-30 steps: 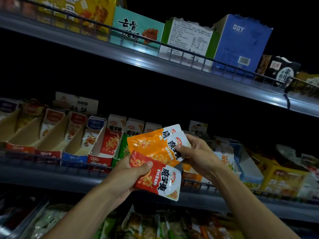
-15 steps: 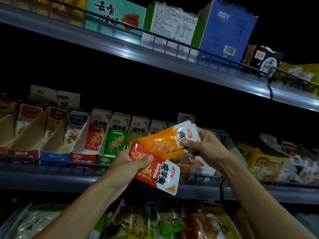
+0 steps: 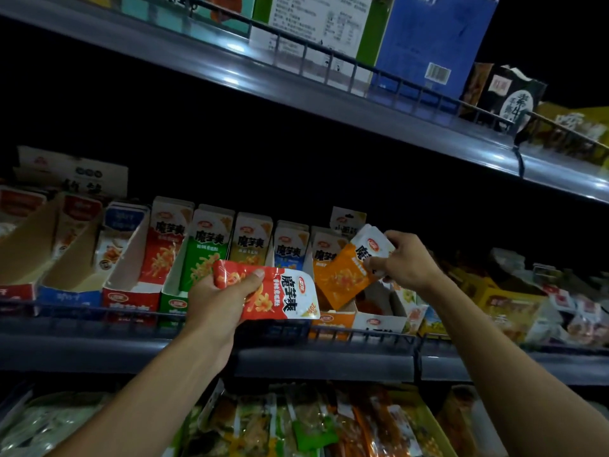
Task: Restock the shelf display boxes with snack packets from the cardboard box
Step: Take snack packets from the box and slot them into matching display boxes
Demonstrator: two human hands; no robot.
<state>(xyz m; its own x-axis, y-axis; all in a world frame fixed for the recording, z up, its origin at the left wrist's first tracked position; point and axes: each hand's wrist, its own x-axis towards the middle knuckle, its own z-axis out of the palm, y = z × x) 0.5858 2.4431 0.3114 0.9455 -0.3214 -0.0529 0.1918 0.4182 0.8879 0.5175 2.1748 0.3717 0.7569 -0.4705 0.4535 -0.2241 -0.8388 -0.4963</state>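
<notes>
Left hand (image 3: 220, 300) grips a red snack packet (image 3: 280, 295) by its left end, thumb on the front, packet lying sideways in front of the middle shelf rail (image 3: 329, 331). Right hand (image 3: 403, 260) pinches the white top of an orange snack packet (image 3: 346, 275), tilted, its lower end down inside the orange display box (image 3: 333, 319).

Around: a row of upright display boxes on the middle shelf. Red display box (image 3: 127, 296) and green display box (image 3: 173, 300) sit left of the left hand; packets in red, green, yellow and blue stand behind. The red packet covers the fronts of the boxes between the green and orange ones. A white-fronted box (image 3: 379, 321) stands just right of the orange one, partly behind the right wrist.

Upper shelf (image 3: 296, 90) carries a blue carton (image 3: 435, 37) and a white-and-green carton (image 3: 316, 24), tops cut off by the frame.

Hard to read: far-right goods on the middle shelf are blurred; the lower shelf bin (image 3: 296, 423) shows mixed packets, dim. Shelf back is black. The cardboard box cannot be seen.
</notes>
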